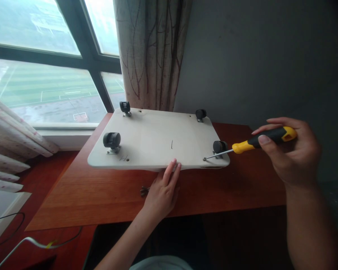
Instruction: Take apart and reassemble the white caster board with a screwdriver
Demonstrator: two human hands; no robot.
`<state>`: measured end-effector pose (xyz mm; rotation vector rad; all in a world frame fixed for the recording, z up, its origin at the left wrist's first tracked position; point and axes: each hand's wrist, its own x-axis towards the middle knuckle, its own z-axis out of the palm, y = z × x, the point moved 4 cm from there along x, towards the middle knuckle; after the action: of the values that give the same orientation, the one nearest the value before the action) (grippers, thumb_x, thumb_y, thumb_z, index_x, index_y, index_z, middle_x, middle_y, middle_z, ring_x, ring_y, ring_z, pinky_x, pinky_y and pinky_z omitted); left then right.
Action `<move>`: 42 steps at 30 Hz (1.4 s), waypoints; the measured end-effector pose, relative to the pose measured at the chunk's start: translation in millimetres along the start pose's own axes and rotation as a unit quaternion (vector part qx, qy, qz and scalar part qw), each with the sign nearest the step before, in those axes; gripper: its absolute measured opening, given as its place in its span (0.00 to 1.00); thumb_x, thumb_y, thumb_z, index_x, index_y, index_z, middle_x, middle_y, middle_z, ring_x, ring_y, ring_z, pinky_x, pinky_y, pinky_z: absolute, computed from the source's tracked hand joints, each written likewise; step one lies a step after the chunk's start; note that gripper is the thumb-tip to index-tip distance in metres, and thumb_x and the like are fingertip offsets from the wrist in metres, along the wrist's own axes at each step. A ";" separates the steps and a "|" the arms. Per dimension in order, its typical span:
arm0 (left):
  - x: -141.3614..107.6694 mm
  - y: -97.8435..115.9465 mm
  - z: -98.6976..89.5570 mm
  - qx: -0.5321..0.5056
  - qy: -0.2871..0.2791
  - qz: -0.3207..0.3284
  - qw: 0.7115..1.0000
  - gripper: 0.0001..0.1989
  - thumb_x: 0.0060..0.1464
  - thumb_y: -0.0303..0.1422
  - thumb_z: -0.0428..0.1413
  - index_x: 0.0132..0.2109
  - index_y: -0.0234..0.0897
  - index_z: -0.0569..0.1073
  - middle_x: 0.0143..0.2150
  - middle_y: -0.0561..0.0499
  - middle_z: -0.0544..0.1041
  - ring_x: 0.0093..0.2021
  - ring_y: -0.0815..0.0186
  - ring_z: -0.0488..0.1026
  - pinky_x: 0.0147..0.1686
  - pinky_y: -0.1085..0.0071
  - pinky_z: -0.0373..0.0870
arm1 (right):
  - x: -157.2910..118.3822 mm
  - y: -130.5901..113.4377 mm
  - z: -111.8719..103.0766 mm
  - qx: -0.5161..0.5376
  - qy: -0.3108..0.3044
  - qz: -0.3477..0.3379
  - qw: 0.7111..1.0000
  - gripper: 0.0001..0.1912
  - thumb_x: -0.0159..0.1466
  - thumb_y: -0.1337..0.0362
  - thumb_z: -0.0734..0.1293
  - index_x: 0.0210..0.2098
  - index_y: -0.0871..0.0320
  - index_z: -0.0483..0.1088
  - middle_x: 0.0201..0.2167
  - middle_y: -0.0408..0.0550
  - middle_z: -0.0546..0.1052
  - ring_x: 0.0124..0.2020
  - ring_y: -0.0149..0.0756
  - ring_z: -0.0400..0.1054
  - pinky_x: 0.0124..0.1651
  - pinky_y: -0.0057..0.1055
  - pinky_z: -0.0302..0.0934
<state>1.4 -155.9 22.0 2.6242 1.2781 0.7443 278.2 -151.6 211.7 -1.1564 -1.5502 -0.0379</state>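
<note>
A white board [154, 138] with rounded corners lies on the table, and black caster wheels stand up near its corners. In my right hand [293, 150] is a yellow and black screwdriver [266, 138], held slantwise. Its tip meets a small hole or screw [204, 159] near the front right corner, beside the front right caster [220, 146]. My left hand [165, 189] rests its extended fingers on the board's front edge. Several small metal screws [144, 191] lie left of that hand, partly hidden by it.
The reddish wooden table [81, 195] stands against a grey wall [256, 60] and near a window [59, 86]. A patterned curtain [152, 52] hangs behind the board. A white cable [30, 240] runs at the lower left.
</note>
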 end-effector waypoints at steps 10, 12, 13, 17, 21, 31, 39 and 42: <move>-0.2 0.4 0.6 0.006 0.006 0.002 1.000 0.41 0.63 0.27 0.49 0.75 0.40 0.35 0.76 0.41 0.45 0.65 0.47 0.64 0.57 0.53 0.72 | 9.3 -21.6 6.9 -0.092 -0.068 -0.048 0.992 0.19 0.58 0.67 0.74 0.50 0.54 0.73 0.35 0.46 0.80 0.38 0.39 0.76 0.43 0.34 0.69; -0.2 0.6 0.8 0.008 0.004 0.001 1.000 0.42 0.63 0.27 0.49 0.75 0.39 0.35 0.76 0.41 0.44 0.66 0.47 0.63 0.57 0.53 0.71 | 13.4 -26.4 9.6 -0.133 -0.089 -0.066 0.985 0.19 0.59 0.65 0.74 0.50 0.54 0.72 0.35 0.45 0.80 0.37 0.38 0.76 0.42 0.33 0.69; -0.2 0.7 0.8 0.009 0.004 0.002 1.000 0.42 0.63 0.27 0.49 0.75 0.39 0.35 0.76 0.41 0.44 0.66 0.47 0.62 0.58 0.53 0.71 | 15.6 -28.5 11.2 -0.158 -0.099 -0.077 0.979 0.18 0.60 0.63 0.74 0.49 0.53 0.72 0.35 0.44 0.80 0.36 0.38 0.76 0.40 0.33 0.69; -0.5 0.5 1.4 0.013 0.004 0.001 1.000 0.43 0.62 0.27 0.49 0.75 0.39 0.34 0.77 0.42 0.43 0.67 0.47 0.61 0.59 0.53 0.70 | 23.9 -33.2 18.9 -0.251 -0.131 -0.121 0.951 0.15 0.61 0.55 0.73 0.45 0.51 0.73 0.33 0.43 0.80 0.31 0.37 0.75 0.36 0.33 0.67; -0.9 0.4 2.0 0.012 0.001 0.000 1.000 0.43 0.62 0.26 0.49 0.75 0.39 0.34 0.77 0.42 0.42 0.67 0.47 0.60 0.58 0.54 0.70 | 31.3 -35.2 23.2 -0.298 -0.152 -0.105 0.937 0.12 0.62 0.52 0.70 0.38 0.52 0.72 0.31 0.45 0.78 0.29 0.39 0.73 0.33 0.34 0.64; -1.0 1.6 -0.2 0.011 0.000 -0.003 1.000 0.42 0.63 0.26 0.49 0.75 0.39 0.35 0.76 0.41 0.43 0.67 0.46 0.61 0.57 0.53 0.71 | 33.0 -32.7 26.7 -0.245 -0.184 -0.030 0.951 0.18 0.63 0.53 0.69 0.50 0.52 0.70 0.35 0.45 0.78 0.33 0.40 0.74 0.36 0.34 0.65; -1.1 1.5 0.4 0.004 -0.002 -0.006 1.000 0.42 0.63 0.27 0.49 0.75 0.40 0.34 0.77 0.42 0.43 0.66 0.46 0.62 0.56 0.53 0.71 | 32.8 -24.8 25.4 -0.122 -0.242 0.016 0.962 0.16 0.67 0.59 0.63 0.53 0.51 0.70 0.48 0.48 0.77 0.45 0.40 0.73 0.44 0.34 0.67; -1.1 1.6 0.1 0.000 0.001 -0.006 1.000 0.42 0.63 0.26 0.49 0.75 0.40 0.34 0.77 0.42 0.43 0.66 0.47 0.62 0.58 0.53 0.70 | 36.1 -23.0 22.5 -0.226 -0.187 -0.002 0.956 0.18 0.65 0.53 0.67 0.52 0.52 0.71 0.39 0.47 0.79 0.36 0.39 0.73 0.41 0.34 0.65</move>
<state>2.1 -157.8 22.0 2.6142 1.2922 0.7454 250.9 -127.6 243.7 -1.5876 -1.9414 -0.1929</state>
